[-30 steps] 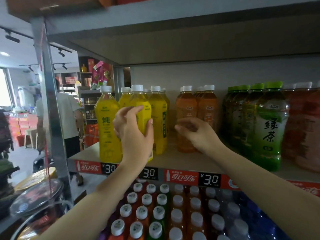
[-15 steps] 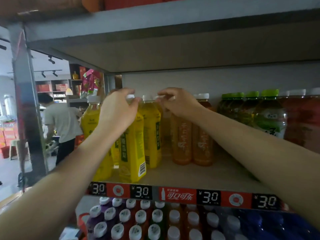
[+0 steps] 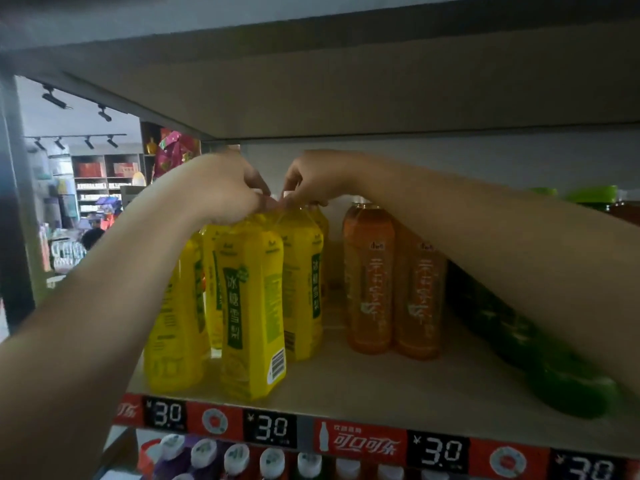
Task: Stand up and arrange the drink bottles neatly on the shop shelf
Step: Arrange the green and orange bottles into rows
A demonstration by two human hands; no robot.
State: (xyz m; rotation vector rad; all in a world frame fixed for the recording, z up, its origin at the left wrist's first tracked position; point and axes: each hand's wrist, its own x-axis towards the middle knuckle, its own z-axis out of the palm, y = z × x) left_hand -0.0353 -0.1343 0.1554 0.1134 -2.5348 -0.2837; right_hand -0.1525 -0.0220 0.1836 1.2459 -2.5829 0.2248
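Note:
Several yellow drink bottles stand upright at the left of the shop shelf (image 3: pixel 381 386). My left hand (image 3: pixel 221 192) grips the cap end of the front yellow bottle (image 3: pixel 251 306). My right hand (image 3: pixel 318 181) pinches the cap of the yellow bottle behind it (image 3: pixel 301 289). The caps are hidden under my fingers. Two orange bottles (image 3: pixel 391 289) stand to the right of the yellow ones. Green bottles (image 3: pixel 554 368) lie partly hidden behind my right forearm.
The upper shelf board (image 3: pixel 346 84) hangs low over the bottle tops. A price strip (image 3: pixel 360 441) runs along the shelf's front edge. Below it are several white-capped bottles (image 3: pixel 239 459). A metal upright (image 3: pixel 17 202) stands at the left; the shop aisle lies beyond.
The view has moved closer and higher on the shelf. Both hands have drawn together over the yellow bottle caps; my right hand shifted left from the orange bottles' side.

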